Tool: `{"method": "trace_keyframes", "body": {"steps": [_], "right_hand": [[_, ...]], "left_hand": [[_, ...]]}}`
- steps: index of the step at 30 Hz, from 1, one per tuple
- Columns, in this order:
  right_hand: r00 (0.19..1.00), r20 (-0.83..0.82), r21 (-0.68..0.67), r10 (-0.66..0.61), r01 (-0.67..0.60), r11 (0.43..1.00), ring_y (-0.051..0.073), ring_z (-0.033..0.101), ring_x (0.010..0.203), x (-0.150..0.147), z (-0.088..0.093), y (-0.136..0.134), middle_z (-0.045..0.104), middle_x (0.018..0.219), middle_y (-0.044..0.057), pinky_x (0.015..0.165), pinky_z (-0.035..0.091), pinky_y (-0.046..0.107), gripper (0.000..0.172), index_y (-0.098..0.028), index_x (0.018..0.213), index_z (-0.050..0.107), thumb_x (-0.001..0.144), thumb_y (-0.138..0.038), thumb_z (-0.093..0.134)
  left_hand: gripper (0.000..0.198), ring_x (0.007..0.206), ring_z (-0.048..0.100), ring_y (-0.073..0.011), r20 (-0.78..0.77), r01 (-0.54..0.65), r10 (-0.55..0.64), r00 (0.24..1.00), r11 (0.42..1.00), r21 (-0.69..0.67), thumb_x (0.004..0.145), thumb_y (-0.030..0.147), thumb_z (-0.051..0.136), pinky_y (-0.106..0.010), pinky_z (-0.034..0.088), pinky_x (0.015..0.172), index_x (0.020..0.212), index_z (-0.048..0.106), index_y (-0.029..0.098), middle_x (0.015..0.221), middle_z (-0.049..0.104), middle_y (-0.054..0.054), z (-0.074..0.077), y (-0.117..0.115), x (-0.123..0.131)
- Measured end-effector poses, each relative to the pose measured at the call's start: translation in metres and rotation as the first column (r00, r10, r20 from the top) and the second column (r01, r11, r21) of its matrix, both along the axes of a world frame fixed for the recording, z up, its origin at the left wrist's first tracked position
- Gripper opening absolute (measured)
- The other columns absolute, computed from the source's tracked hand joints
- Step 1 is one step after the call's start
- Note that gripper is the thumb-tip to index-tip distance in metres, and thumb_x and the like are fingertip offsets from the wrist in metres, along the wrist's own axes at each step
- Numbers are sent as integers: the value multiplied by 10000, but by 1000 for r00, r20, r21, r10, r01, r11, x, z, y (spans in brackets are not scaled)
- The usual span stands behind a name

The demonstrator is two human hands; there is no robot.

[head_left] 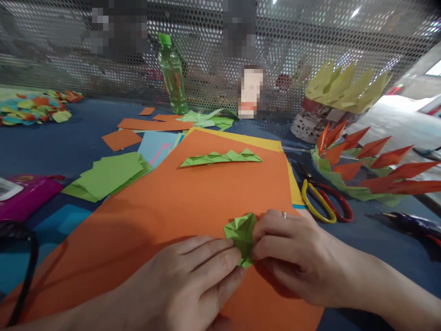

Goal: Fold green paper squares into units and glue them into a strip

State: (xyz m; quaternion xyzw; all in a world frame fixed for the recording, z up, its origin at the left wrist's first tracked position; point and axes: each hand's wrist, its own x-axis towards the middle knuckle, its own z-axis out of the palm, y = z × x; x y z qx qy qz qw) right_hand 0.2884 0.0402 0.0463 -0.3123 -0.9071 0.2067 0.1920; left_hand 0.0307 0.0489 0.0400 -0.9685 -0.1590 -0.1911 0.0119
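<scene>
A small creased piece of green paper (243,236) lies between my hands on a large orange sheet (165,207). My left hand (193,276) rests flat on the orange sheet, its fingers stretched out and pressing the left edge of the green piece. The curled fingers of my right hand (292,250), with a ring on one finger, pinch the green piece's right edge. Farther up the orange sheet lies a folded green zigzag strip (222,158).
Left are green paper squares (110,174) and a magenta tool (34,195). Scissors (324,202), an orange-and-green paper ring (372,170) and a pen (413,223) lie right. A green bottle (172,76) and yellow-spiked container (317,117) stand behind, before a perforated metal panel (203,59).
</scene>
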Motion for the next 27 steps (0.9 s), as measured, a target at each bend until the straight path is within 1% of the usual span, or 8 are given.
{"method": "trace_keyframes", "body": {"steps": [3,5,9,11,16,20,24,27], "right_hand": [[1000,-1,56,-3,3,998,130,506,807,-2,0,1,607,945,41,720,409,252,115,-161,908,646,963,-124,553],[1000,-9,90,-1,1,996,135,500,798,-3,-1,2,610,938,50,716,416,254,137,-154,910,651,972,-113,536],[1000,-7,105,0,1,994,133,509,784,-4,0,1,628,916,41,700,421,244,132,-156,946,655,956,-83,546],[1000,5,112,-2,1,994,132,523,783,-4,1,0,638,917,40,697,422,245,132,-156,956,656,953,-82,546],[1000,8,144,-8,7,990,132,532,801,-5,2,0,644,934,43,719,429,243,152,-145,1009,658,966,-86,525],[1000,11,114,-4,3,994,128,529,798,-5,0,1,645,938,39,725,433,244,180,-151,974,664,985,-93,495],[1000,10,64,22,-22,998,134,542,827,-2,-3,2,645,982,48,740,443,258,174,-156,943,671,970,-86,514],[999,2,50,41,-41,998,132,539,825,-1,-3,1,638,975,42,746,443,260,172,-158,923,667,949,-62,527]], "left_hand": [[465,1104,615,-167,14,-13,12,1000,1000,25,1104,384,270,-270,415,1046,1150,687,184,1182,724,-7,-2,-2,0],[443,1117,612,-158,28,-22,22,999,1000,21,1103,381,291,-261,394,1068,1151,691,196,1203,720,8,-4,-4,0],[437,1149,601,-142,94,-64,63,994,998,12,1104,384,301,-242,344,1112,1123,702,210,1211,721,28,-5,-4,2],[433,1168,592,-145,70,-62,60,996,998,22,1103,384,303,-251,328,1129,1145,695,207,1232,715,24,-4,-2,1],[416,1211,571,-152,4,-11,11,1000,999,50,1087,426,358,-262,318,1153,1203,679,188,1304,683,8,-1,3,-6],[413,1212,575,-150,-1,-4,4,1000,999,36,1079,437,382,-256,340,1147,1203,685,184,1303,685,1,-2,1,-7],[453,1228,573,-148,44,-55,55,998,998,10,1097,407,321,-259,346,1153,1156,706,176,1280,696,-5,-6,-1,-4],[446,1205,596,-149,55,-40,40,998,999,1,1096,397,332,-262,385,1136,1132,716,172,1256,708,-10,-4,0,-2]]}}
